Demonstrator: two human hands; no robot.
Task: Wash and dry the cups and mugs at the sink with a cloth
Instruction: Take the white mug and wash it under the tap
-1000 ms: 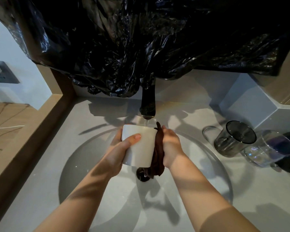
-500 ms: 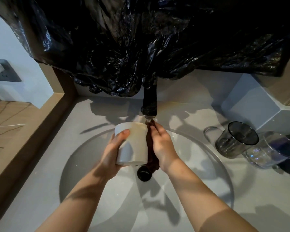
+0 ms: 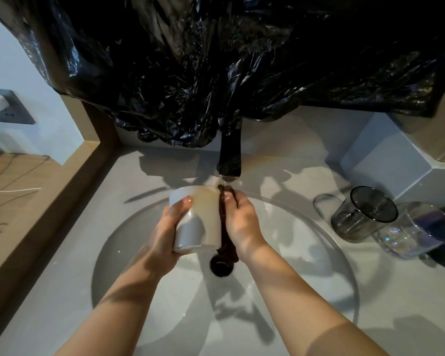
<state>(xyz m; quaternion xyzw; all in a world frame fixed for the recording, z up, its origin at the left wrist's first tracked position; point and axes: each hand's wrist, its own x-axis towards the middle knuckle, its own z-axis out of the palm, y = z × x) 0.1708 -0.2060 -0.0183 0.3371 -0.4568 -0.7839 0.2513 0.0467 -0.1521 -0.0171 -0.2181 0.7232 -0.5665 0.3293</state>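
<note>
Right, mid-wash: the left hand (image 3: 165, 235) is gripping the white ceramic cup (image 3: 198, 222) at centre frame under the running black tap (image 3: 230, 155), the right hand (image 3: 242, 222) is clasping the dark brown cloth (image 3: 225, 242) against its side; the smoky grey glass mug (image 3: 362, 214) and clear glass cup (image 3: 416, 232) are waiting at right, drying looking not yet begun

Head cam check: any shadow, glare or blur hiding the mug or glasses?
Head view: sharp, no blur; arm shadows fall across the sink; mug half lit, half shaded, yet clear; glasses readable; black plastic dark with glints; wide-angle bends the edges.
</note>
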